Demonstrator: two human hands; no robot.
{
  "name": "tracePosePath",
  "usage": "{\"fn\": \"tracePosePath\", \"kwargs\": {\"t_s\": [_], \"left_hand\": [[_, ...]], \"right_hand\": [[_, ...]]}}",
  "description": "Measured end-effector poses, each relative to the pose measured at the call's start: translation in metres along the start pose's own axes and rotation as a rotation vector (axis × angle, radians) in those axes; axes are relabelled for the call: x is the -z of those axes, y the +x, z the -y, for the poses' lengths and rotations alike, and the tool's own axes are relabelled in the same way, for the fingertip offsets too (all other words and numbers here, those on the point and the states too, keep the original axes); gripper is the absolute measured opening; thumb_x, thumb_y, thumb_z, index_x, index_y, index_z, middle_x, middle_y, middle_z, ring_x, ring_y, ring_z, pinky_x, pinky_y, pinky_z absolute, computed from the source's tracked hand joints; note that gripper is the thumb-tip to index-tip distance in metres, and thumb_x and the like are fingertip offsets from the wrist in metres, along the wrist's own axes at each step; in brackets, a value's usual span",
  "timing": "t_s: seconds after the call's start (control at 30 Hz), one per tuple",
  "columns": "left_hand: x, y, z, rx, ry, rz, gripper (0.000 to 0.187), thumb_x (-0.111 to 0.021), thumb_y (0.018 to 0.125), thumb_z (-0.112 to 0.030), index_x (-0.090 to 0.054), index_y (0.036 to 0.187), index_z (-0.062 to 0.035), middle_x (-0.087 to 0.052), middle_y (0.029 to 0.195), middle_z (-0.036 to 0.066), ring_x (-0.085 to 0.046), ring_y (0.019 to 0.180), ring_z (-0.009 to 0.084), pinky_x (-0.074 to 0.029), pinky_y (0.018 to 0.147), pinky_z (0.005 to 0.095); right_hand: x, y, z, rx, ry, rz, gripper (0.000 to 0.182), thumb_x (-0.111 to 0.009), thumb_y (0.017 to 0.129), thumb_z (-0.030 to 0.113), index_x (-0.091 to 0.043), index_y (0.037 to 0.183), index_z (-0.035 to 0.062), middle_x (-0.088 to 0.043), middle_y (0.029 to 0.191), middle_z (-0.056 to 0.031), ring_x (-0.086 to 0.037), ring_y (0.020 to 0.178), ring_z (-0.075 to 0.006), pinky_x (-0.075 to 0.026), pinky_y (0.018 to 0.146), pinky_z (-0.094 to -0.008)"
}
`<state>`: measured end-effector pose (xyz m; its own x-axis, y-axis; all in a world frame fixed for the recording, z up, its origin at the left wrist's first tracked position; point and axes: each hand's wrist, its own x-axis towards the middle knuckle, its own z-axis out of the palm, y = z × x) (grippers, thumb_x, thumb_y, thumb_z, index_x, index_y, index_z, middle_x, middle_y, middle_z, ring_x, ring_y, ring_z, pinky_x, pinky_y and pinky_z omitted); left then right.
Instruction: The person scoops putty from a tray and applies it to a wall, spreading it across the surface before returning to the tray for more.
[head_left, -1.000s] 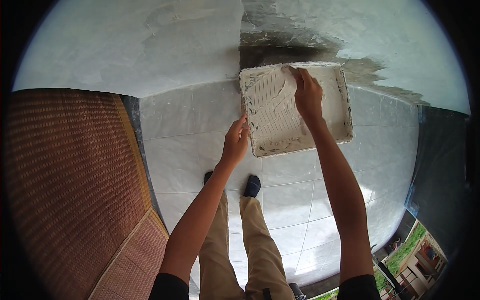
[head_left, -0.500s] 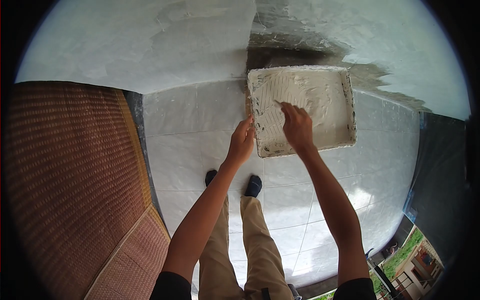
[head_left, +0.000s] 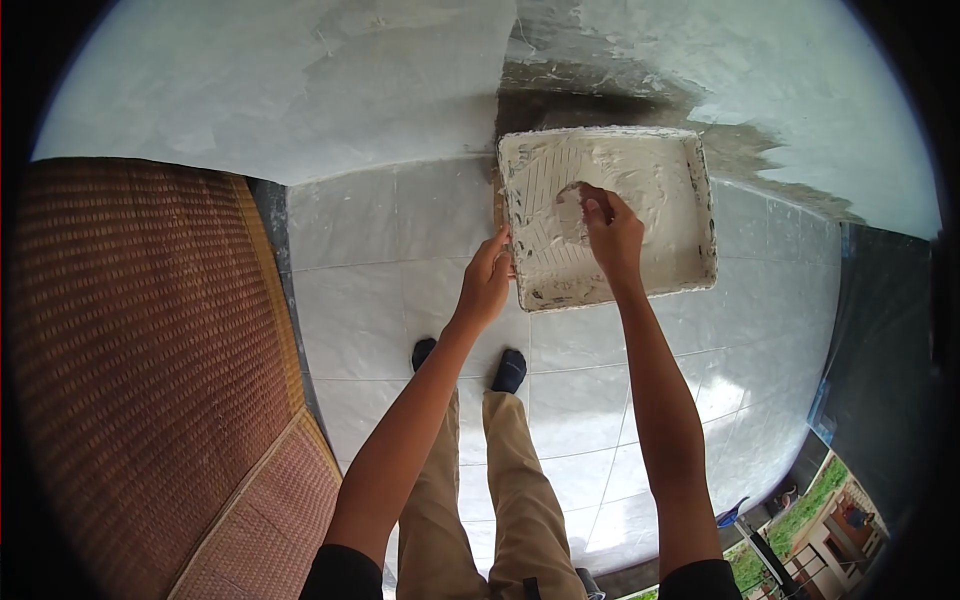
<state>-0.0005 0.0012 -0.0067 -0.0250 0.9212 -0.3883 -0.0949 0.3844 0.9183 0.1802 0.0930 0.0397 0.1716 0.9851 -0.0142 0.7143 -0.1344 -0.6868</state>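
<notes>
A rectangular tray (head_left: 708, 215) coated with off-white paste has a ribbed area on its left part. My left hand (head_left: 486, 282) is closed on the tray's left edge. Over the tray's inside is my right hand (head_left: 612, 230), fingers pinched on a small flat scraper (head_left: 570, 192) with paste on it. The part of the scraper within my fingers is hidden. Smeared paste (head_left: 645, 185) lies beside my right hand, towards the tray's far side.
Grey tiles (head_left: 360, 310) cover the floor around my feet. Patchy pale walls (head_left: 400, 80) meet in a corner beyond the tray. A woven brown mat (head_left: 150, 330) lies at the left, and a dark sheet (head_left: 885, 340) is at the right.
My right hand has moved a little forward and right over the tray and has turned, so more of the scraper shows. My left hand stays at the tray's left edge.
</notes>
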Motion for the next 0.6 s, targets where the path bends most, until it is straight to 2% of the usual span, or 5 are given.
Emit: {"fn": "tracePosePath", "kwargs": {"t_s": [0.13,0.2,0.23,0.33,0.6], "left_hand": [[0.005,-0.001,-0.001,0.004,0.015,0.035,0.045,-0.040,0.100,-0.009,-0.041,0.144,-0.0055,-0.053,0.129,0.013,-0.061,0.090,0.0148,-0.055,0.082,0.0292],[0.005,-0.001,-0.003,0.004,0.017,0.042,0.045,-0.040,0.100,-0.009,-0.041,0.144,-0.0061,-0.053,0.129,0.013,-0.061,0.090,0.0150,-0.055,0.082,0.0294],[0.005,-0.002,-0.004,0.014,0.028,0.053,0.046,-0.037,0.100,-0.009,-0.039,0.146,-0.0083,-0.051,0.132,0.013,-0.061,0.093,0.0174,-0.054,0.085,0.0322],[0.003,-0.004,-0.005,0.029,0.025,0.057,0.048,-0.034,0.100,-0.008,-0.037,0.148,-0.0108,-0.049,0.135,0.013,-0.061,0.096,0.0192,-0.053,0.088,0.0350],[0.001,-0.005,-0.014,0.107,-0.066,0.050,0.048,-0.033,0.100,-0.008,-0.037,0.148,-0.0119,-0.048,0.137,0.012,-0.060,0.096,0.0196,-0.053,0.088,0.0353]], "right_hand": [[0.014,0.024,-0.005,-0.062,0.062,-0.036,0.024,-0.062,0.091,0.018,-0.068,0.111,0.0060,-0.071,0.090,-0.0161,-0.069,0.078,-0.0293,-0.052,0.071,-0.0344],[0.015,0.042,-0.005,0.192,-0.039,-0.069,0.021,-0.061,0.092,0.015,-0.069,0.110,0.0075,-0.071,0.090,-0.0148,-0.069,0.077,-0.0307,-0.052,0.071,-0.0345],[0.013,0.048,-0.005,0.415,-0.104,-0.137,0.018,-0.061,0.089,0.007,-0.070,0.104,0.0071,-0.071,0.090,-0.0144,-0.067,0.080,-0.0313,-0.053,0.070,-0.0389],[0.004,0.051,-0.004,0.524,-0.267,-0.069,0.019,-0.061,0.087,0.006,-0.071,0.103,0.0085,-0.070,0.088,-0.0130,-0.066,0.078,-0.0313,-0.053,0.069,-0.0403],[-0.008,-0.039,0.020,0.431,-0.188,0.129,0.017,-0.060,0.087,0.006,-0.068,0.102,0.0091,-0.064,0.078,-0.0122,-0.062,0.070,-0.0327,-0.051,0.061,-0.0425]]}}
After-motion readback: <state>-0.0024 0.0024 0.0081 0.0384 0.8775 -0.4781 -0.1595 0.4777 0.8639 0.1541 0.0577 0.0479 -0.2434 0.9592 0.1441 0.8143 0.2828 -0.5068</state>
